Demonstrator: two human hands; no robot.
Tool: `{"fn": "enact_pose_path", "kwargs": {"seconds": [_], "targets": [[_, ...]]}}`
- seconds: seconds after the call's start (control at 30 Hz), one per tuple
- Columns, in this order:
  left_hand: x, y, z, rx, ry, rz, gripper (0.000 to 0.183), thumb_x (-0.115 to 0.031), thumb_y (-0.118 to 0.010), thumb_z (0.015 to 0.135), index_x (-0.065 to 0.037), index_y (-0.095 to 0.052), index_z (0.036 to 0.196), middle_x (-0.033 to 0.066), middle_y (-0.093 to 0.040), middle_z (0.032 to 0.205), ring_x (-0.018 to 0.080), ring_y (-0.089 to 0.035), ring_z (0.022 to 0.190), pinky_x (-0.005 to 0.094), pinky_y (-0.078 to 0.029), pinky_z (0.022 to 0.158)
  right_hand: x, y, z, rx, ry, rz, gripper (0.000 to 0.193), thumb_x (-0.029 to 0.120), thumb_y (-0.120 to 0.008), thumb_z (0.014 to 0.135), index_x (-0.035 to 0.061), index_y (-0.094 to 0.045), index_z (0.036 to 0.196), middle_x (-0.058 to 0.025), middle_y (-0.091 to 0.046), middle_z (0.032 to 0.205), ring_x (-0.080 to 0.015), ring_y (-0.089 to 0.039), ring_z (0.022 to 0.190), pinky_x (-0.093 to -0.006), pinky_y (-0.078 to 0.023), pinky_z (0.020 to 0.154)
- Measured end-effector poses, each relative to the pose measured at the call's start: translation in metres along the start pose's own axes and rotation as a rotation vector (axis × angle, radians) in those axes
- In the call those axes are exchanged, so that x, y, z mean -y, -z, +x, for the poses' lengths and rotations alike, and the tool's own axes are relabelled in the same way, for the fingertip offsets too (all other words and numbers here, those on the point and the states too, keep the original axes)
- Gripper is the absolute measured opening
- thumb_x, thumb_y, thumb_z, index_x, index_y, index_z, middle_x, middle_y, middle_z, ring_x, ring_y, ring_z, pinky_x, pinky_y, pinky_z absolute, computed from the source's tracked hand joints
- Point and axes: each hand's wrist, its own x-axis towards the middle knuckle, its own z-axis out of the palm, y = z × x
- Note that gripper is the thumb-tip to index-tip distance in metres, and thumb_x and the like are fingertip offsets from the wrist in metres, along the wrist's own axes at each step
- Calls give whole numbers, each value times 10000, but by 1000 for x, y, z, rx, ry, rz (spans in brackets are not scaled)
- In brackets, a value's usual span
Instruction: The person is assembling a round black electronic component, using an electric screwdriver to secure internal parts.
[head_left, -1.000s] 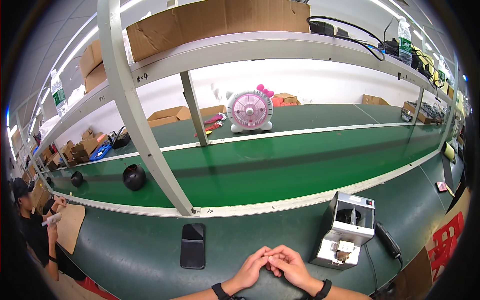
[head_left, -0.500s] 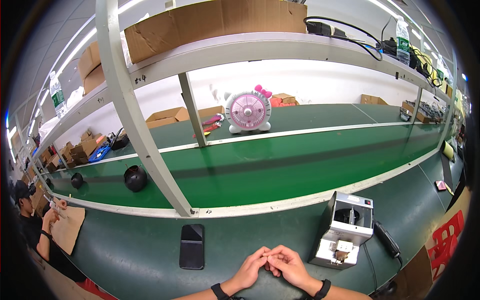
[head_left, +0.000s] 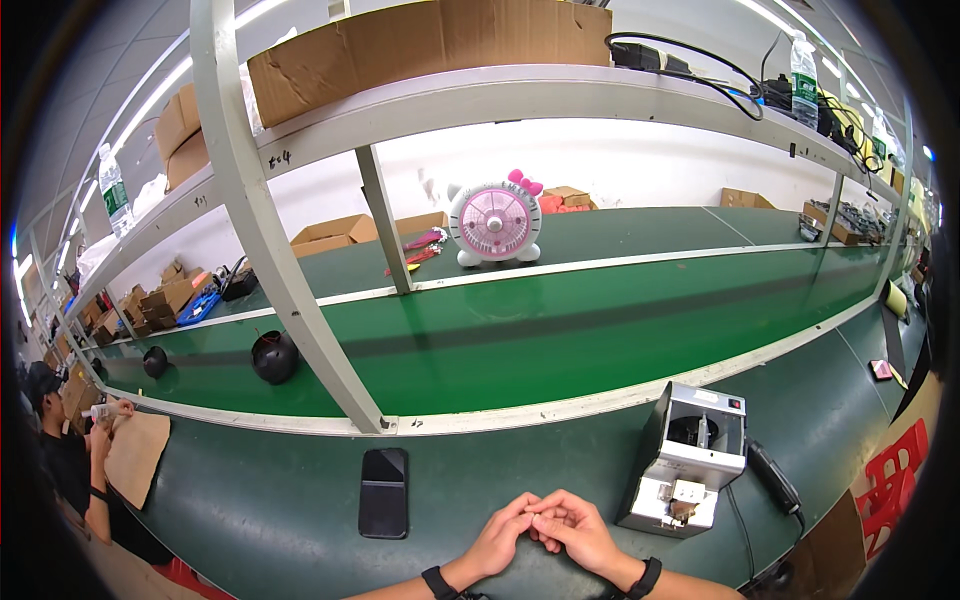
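My left hand (head_left: 500, 536) and my right hand (head_left: 577, 532) meet at the near edge of the dark green bench, fingertips pressed together and curled. Whatever lies between the fingers, if anything, is hidden. A dark band circles each wrist. Left of my hands, a black smartphone (head_left: 384, 493) lies flat on the bench. To their right stands a metal bench machine (head_left: 690, 460) with a dark round opening on top and a small red switch; neither hand touches it.
Beyond the bench, a green conveyor belt (head_left: 560, 335) carries black round shells (head_left: 274, 357). A white frame post (head_left: 275, 250) rises ahead. A pink-and-white fan (head_left: 495, 223) stands behind the belt. A black handheld tool (head_left: 773, 477) with a cord lies right. A co-worker (head_left: 75, 450) sits far left beside cardboard (head_left: 138, 458).
On the belt the black shells have shifted slightly to the right. The co-worker's hands have moved up around a small pale object. My own hands stay where they were.
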Motion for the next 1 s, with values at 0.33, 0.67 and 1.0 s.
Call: {"fn": "enact_pose_path", "kwargs": {"seconds": [0.33, 0.67, 1.0], "targets": [[-2, -1, 0, 10, 19, -13, 278, -207, -367, 972, -3, -487, 1119, 58, -542, 989, 129, -508, 914, 277, -411, 863, -2, 3, 0, -9, -3, -8, 120, 130, -619, 970, 53, -624, 1063, -25, -621, 810, -56, -539, 663, -190, -421, 562], [2, 0, 1, 10, 14, 28, 293, -202, -360, 967, 3, -490, 1132, 57, -543, 974, 131, -505, 903, 275, -411, 856, -1, 3, 1, 1, 4, 13, 150, 159, -623, 974, 67, -643, 1091, 11, -597, 791, -39, -512, 653, -177, -389, 557], [0, -1, 1, 6, 3, -11, 292, -194, -364, 963, 6, -488, 1136, 55, -532, 966, 130, -504, 904, 272, -415, 848, 0, 2, 1, 9, 0, -2, 162, 160, -617, 977, 68, -629, 1110, 17, -589, 781, -38, -509, 646, -177, -383, 555]]}}
